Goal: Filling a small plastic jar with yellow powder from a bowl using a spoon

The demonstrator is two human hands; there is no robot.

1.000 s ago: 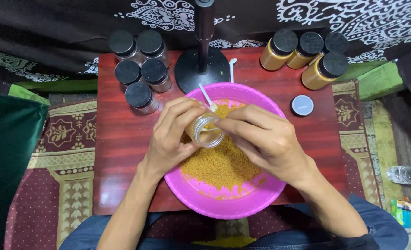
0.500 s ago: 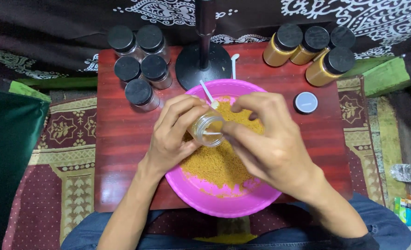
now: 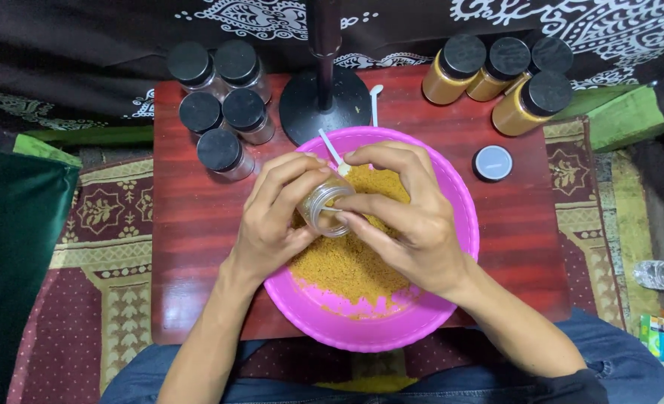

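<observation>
Low red table (image 3: pixel 197 224), patterned rug (image 3: pixel 100 217)

Small clear jar (image 3: pixel 326 203) now tipped on side, mouth turned toward right hand (image 3: pixel 407 224); a second ago upright, mouth facing up. Right-hand fingers (image 3: pixel 362 203) shifted from over jar top to jar rim. Left hand (image 3: pixel 276 213) rolled, wrapping jar from behind. White spoon (image 3: pixel 333 152) handle now more exposed above fingertips.

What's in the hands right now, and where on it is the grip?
A small clear jar, tilted over the pink basin. The left hand wraps its body; the right hand has fingertips at its open rim.
</observation>
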